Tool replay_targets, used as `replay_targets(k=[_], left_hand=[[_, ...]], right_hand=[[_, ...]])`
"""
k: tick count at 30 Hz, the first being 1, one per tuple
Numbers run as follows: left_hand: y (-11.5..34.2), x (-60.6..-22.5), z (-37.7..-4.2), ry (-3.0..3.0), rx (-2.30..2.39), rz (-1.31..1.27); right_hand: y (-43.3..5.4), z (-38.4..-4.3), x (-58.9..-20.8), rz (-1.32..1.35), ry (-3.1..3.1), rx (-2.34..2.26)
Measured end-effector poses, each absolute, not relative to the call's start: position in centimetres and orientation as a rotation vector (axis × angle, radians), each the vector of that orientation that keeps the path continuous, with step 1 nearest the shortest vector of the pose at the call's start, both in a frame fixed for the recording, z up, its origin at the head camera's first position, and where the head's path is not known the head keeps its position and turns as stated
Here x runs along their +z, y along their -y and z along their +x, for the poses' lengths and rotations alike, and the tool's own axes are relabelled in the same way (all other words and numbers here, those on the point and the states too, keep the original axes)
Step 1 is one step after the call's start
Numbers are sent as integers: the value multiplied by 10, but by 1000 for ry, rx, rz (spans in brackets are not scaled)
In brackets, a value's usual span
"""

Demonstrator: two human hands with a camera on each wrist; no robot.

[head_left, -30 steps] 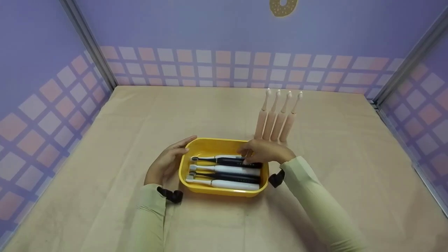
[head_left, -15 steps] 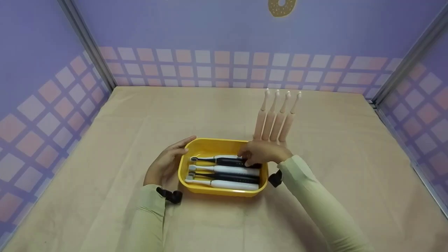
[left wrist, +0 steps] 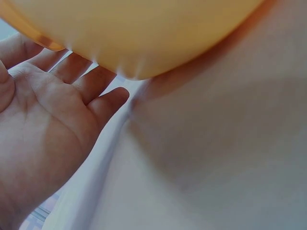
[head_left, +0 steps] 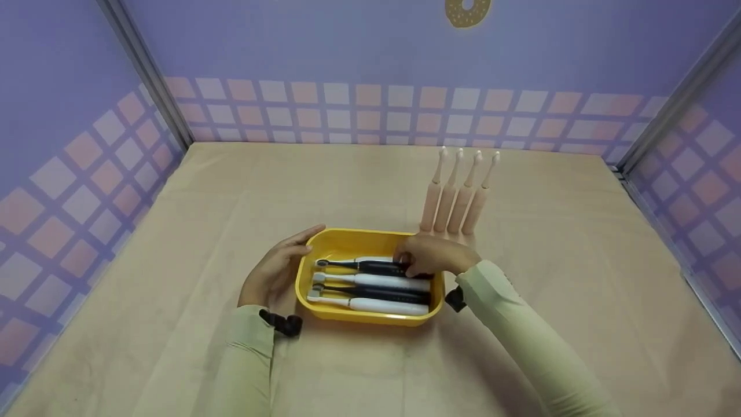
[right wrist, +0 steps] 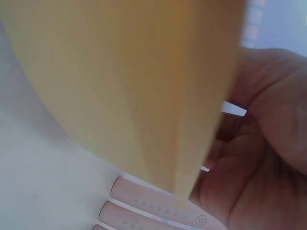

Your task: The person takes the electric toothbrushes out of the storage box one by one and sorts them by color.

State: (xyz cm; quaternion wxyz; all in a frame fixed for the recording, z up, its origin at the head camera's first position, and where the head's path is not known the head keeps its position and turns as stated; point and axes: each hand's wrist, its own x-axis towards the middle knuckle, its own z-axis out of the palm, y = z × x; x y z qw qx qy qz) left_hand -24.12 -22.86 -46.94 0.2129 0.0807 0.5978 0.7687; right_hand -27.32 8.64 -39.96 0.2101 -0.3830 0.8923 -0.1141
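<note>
A yellow bin (head_left: pixel 359 318) holds several electric toothbrushes lying side by side, alternately white (head_left: pixel 388 306) and black (head_left: pixel 379 294), with heads to the left. My left hand (head_left: pixel 272 269) touches the bin's left end, its fingers lying almost straight along the outer wall and the thumb at the rim. My right hand (head_left: pixel 437 253) reaches over the far right corner into the bin. Its curled fingers and thumb are at the handle of the rearmost white toothbrush (head_left: pixel 370 259), close above a black toothbrush (head_left: pixel 376 267). That handle's right end is hidden under the hand.
Several pink electric toothbrushes (head_left: pixel 454 205) stand upright in a row just behind the bin's right side. Beyond the cloth-covered table (head_left: pixel 278 185) rises a purple wall (head_left: pixel 347 46) with a tile pattern. Metal posts (head_left: pixel 151 69) mark the corners.
My right hand's fingers and thumb have drawn closer together, and its wrist has shifted slightly left. The left hand, bin and toothbrushes stay where they were.
</note>
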Motion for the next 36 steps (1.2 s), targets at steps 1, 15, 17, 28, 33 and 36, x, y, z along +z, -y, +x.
replay_targets(k=[1, 15, 17, 28, 33, 36], left_hand=[[229, -470, -241, -1658, 2134, 224], [229, -470, -242, -1691, 2112, 255], [229, -471, -242, -1697, 2112, 257], [229, -469, -241, -1681, 2121, 239], [228, -469, -241, -1686, 2122, 220], [228, -469, -241, -1694, 2121, 213]], right_hand=[[-86, -273, -400, -1061, -2482, -311], [-86, -271, -398, -1056, -2484, -286], [-86, -271, -398, -1062, -2490, -277], [-87, -269, -396, -1070, -2519, -278], [-89, -270, -397, -1104, -2519, -259], [-90, -271, -398, -1133, -2512, -250]])
